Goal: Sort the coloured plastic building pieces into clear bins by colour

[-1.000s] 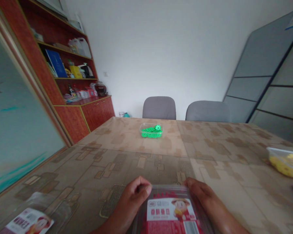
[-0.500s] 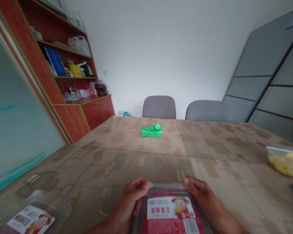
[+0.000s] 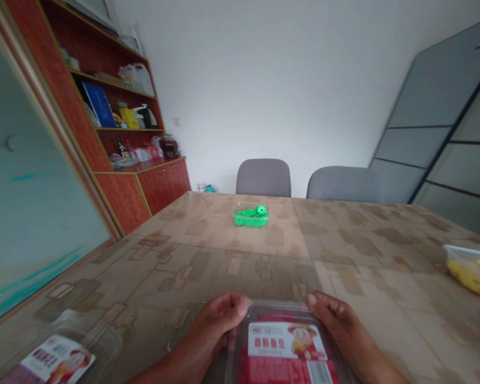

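Observation:
A clear plastic box (image 3: 282,346) with a lid lies at the bottom middle, right in front of me. Its label is white and red with a cartoon figure in a hat, and red pieces show through the plastic. My left hand (image 3: 220,322) is closed on the far left corner, thumb at the rim. At the far right corner my right hand (image 3: 340,322) grips the same box, its thumb along the edge. The near end of the box is cut off by the frame. Left of it rests a clear plastic lid (image 3: 108,337) bearing a similar label.
Farther up the patterned table (image 3: 208,234) stands a clear tub of green flower-shaped pieces (image 3: 251,218). Another tub with yellow pieces (image 3: 470,272) is at the right edge. Two grey chairs (image 3: 263,177) line the far side. A wooden cabinet (image 3: 166,184) stands back left.
Both hands keep hold of the box, which sits slightly farther right in view. The whole scene has shifted a little to the right too, as my head turned slightly.

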Tool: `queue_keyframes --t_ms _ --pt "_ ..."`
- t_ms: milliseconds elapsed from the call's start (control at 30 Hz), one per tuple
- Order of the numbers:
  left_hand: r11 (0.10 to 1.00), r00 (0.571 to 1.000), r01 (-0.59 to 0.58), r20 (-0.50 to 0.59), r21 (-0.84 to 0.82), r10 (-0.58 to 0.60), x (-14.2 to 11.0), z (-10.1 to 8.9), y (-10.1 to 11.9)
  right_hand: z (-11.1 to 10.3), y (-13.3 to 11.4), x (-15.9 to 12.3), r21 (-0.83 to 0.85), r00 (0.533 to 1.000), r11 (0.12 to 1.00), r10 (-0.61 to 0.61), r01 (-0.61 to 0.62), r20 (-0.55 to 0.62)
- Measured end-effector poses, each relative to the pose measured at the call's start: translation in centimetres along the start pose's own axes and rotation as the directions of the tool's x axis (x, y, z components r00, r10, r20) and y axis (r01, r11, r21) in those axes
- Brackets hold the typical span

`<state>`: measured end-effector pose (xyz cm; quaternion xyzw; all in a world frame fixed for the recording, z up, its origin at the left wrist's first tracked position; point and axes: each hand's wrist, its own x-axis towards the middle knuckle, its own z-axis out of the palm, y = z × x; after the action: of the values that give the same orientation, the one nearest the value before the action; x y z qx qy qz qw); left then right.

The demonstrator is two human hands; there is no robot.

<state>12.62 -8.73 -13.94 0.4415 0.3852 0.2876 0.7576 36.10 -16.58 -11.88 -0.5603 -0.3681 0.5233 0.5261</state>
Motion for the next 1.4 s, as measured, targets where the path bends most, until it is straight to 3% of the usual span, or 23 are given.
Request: queue_keyframes --t_ms 167,333,533,667,800,900,1033,1200,1400 --pt "0.983 0.994 -0.039 0.104 0.182 0.020 -0.1 -0.9 -0.7 -0.4 -0.6 -0.7 -0.006 0.996 1.000 0.022 -0.022 -0.086" --pt "0.999 0.990 0.030 0.138 0.041 -0.035 -0.8 -0.3 -0.6 -0.7 0.1 -0.2 -0.014 0.996 0.999 0.037 -0.039 -0.083" --pt "0.993 0.994 0.047 0.098 -0.107 -0.037 -1.5 0.2 -0.7 -1.1 0.8 0.5 -0.057 0.998 0.998 0.021 -0.025 -0.067" --pt "0.995 0.999 -0.008 0.043 -0.095 0.012 -1.2 0.2 -1.1 -0.9 -1.6 -0.2 -0.215 0.996 0.977 -0.015 -0.004 -0.090" --pt "0.998 0.998 -0.057 -0.025 -0.026 0.056 -1.0 -0.1 0.1 -1.0 -3.6 -0.9 -0.332 0.979 0.943 -0.070 0.003 -0.191" --pt "0.996 0.992 -0.087 -0.084 0.020 0.089 -1.0 -0.3 1.6 -1.3 -2.8 -1.1 -0.355 0.996 0.935 -0.004 -0.026 -0.085" --pt "0.994 0.989 -0.093 -0.105 0.064 0.100 -1.2 -0.4 2.7 -1.0 -0.6 -1.0 -0.333 0.992 0.940 0.104 -0.074 0.071" --pt "0.985 0.984 -0.121 -0.114 0.121 0.135 -1.4 -0.3 2.5 -0.2 -0.4 -1.5 -0.263 0.999 0.965 0.016 -0.008 0.030" --pt "0.987 0.986 -0.119 -0.100 0.112 0.130 -1.4 -0.2 2.6 0.3 -1.2 -2.0 -0.129 1.000 0.991 0.029 -0.030 -0.008"
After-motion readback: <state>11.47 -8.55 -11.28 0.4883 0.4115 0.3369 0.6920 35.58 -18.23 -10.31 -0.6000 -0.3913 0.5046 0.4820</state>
